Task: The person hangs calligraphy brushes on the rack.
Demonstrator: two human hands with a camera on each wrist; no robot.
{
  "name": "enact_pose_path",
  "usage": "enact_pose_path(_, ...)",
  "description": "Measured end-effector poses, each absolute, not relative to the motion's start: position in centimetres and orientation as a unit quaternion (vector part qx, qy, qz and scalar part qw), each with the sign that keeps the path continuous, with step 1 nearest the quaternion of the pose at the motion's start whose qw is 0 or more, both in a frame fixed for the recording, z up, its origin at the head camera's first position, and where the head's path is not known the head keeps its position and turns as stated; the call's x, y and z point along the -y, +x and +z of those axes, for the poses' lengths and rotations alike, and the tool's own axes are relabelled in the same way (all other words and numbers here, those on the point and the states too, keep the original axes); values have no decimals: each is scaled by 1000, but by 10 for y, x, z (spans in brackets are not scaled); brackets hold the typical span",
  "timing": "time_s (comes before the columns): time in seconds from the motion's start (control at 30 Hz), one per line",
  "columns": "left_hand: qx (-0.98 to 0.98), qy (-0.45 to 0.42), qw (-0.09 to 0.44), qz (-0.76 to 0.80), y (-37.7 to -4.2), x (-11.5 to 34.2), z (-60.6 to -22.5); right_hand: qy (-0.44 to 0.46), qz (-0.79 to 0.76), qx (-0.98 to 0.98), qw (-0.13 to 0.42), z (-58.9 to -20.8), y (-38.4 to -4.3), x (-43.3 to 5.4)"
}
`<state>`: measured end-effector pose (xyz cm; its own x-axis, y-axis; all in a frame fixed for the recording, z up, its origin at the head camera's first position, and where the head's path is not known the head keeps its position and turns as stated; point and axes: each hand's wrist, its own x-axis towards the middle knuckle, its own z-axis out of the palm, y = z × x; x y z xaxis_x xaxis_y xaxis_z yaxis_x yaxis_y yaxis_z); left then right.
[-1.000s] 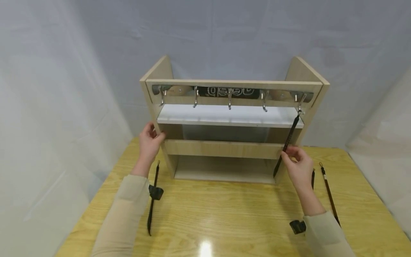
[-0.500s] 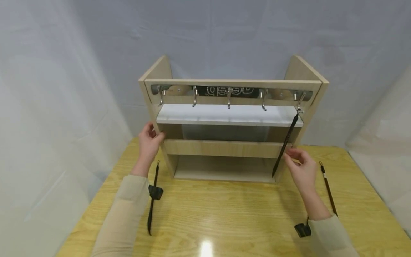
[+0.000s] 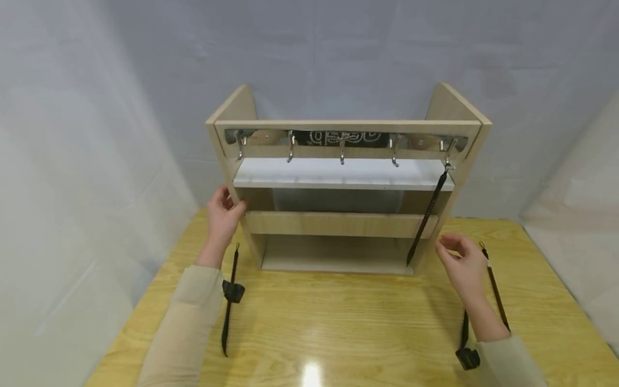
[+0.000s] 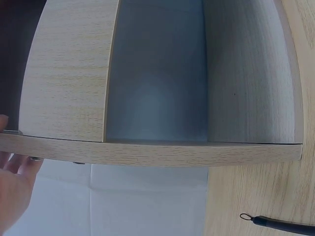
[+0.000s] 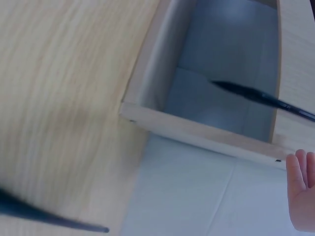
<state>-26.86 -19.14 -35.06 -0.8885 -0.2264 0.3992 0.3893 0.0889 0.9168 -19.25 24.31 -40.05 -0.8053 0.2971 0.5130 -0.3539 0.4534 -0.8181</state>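
Head view, slim black slanting brush (image 3: 426,217), seemingly pointed, right fingers (image 3: 466,245) relaxed, empty, left fingers (image 3: 222,195) gripping rack (image 3: 329,223).

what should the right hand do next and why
Probably reach for the brown brush on the table: the right hand holds nothing, the black brush already hangs from the rightmost hook, and the other four hooks are bare.

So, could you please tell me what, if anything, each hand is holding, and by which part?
The left hand grips the shelf unit by its left side panel; the right hand holds nothing.
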Motion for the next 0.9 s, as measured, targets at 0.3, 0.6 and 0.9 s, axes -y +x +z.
enact_pose_path(0.3,702,-52,231,-672,-268,193,-353,33,519,803,290,-418,-185,-263)
enact_pose_path(0.6,703,-52,234,-670,-269,192,-352,-27,442,857,265,-420,-170,-272)
enact_pose_path(0.9,703,-60,234,-669,-270,191,-352,-15,428,861,273,-437,-167,-291)
